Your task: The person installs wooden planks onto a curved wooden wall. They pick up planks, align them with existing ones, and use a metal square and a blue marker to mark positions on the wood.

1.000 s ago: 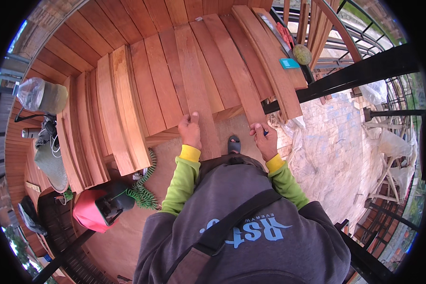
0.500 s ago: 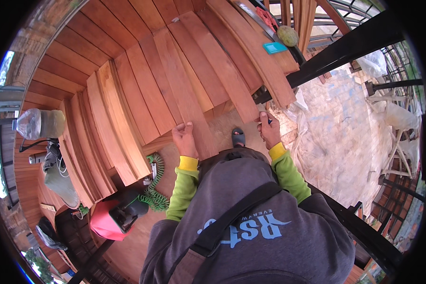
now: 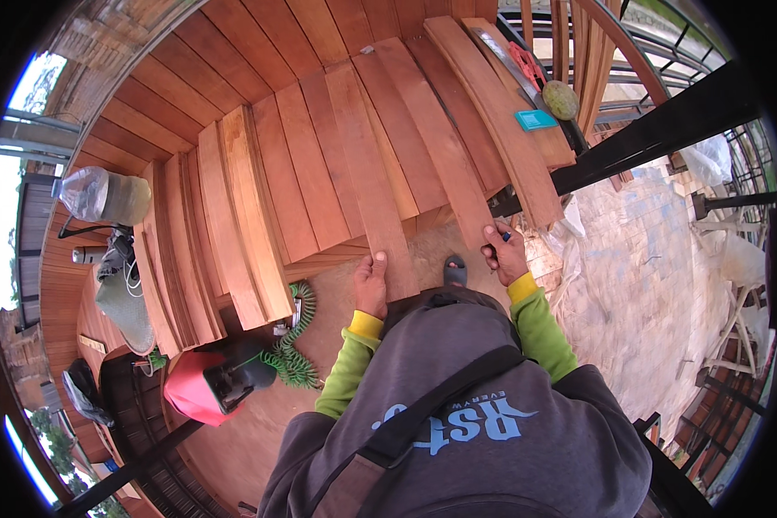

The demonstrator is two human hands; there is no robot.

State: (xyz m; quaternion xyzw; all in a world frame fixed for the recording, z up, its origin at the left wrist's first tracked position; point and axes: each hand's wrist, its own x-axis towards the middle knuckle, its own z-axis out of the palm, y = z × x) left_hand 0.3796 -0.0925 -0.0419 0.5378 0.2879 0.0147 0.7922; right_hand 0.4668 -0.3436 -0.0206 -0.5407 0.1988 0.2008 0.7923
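Left hand: (image 3: 371, 285) thumb and curled fingers closed on the left edge, near end, of a long flat reddish-brown wooden board (image 3: 371, 177); underside of the grip hidden.
Right hand: (image 3: 505, 254) fingers drawn together at the near right corner of a second long reddish-brown wooden board (image 3: 436, 142), a small dark pen-like stick (image 3: 506, 236) held in them; can't tell how firmly the board is pinched.
Boards: both run away from the fingers across a reddish slatted wooden bench (image 3: 306, 198), near ends overhanging toward the body; bench slats show between them.
Handling: look stiff, dry, moderately light, not very slippery; cut edges probably rough, maybe splintery; length likely makes the far end swing.
Take hold: near end by both long edges for small shifts; about mid-length, beyond the fingers, for a balanced lift.
Left of left fingers: pale-edged stacked wooden boards (image 3: 237, 216), then a clear plastic jug (image 3: 108, 197); nearer the body, a green coiled hose (image 3: 295, 354).
Beyond right fingers, rightward: teal flat rectangular item (image 3: 536, 119), yellowish-green oval object (image 3: 560, 100) just beside it.
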